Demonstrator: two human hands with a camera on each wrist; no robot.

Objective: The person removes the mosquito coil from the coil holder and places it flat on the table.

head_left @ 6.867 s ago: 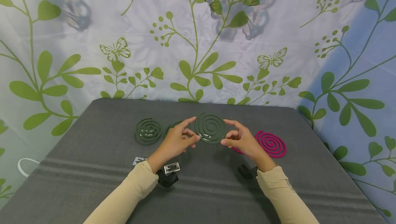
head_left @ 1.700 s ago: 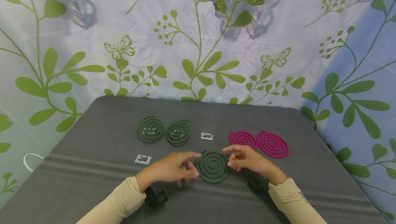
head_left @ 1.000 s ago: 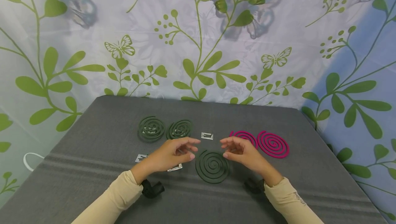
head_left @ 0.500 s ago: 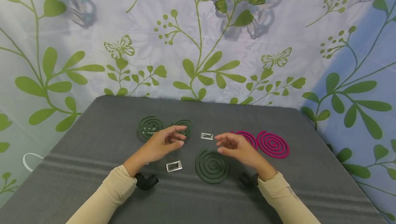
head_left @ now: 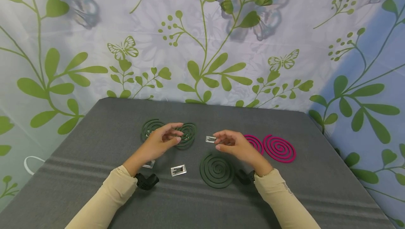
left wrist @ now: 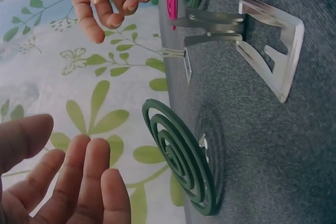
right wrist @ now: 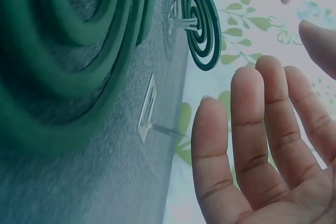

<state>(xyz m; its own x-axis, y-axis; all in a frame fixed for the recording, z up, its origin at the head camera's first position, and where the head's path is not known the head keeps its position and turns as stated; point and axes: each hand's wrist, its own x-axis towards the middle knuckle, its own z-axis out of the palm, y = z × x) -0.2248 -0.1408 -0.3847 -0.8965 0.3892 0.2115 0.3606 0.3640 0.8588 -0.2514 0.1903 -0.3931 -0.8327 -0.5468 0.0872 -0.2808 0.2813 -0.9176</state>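
In the head view my left hand (head_left: 158, 142) hovers above the table, fingers loosely bent and holding nothing. It partly covers two dark green mosquito coils, the far-left one (head_left: 148, 127) and its neighbour (head_left: 186, 134), both raised on metal stands. My right hand (head_left: 235, 145) hangs with relaxed fingers, beside a small metal coil stand (head_left: 210, 139) that it partly hides. Below it lies a third green mosquito coil (head_left: 217, 170), flat on the cloth. In the left wrist view, a metal stand (left wrist: 289, 61) shows its upright prongs. The right wrist view shows bare fingers (right wrist: 249, 114).
Two pink mosquito coils lie at the right; the outer one (head_left: 280, 148) is fully visible. More metal stands (head_left: 178, 170) sit left of centre, one (head_left: 148, 164) partly behind the left hand. A grey cloth covers the table (head_left: 202, 208), with a leaf-patterned curtain (head_left: 202, 39) behind.
The green coil that both hands held up earlier now lies flat on the table, released. Since then both hands have lifted away and drifted left and toward the back.
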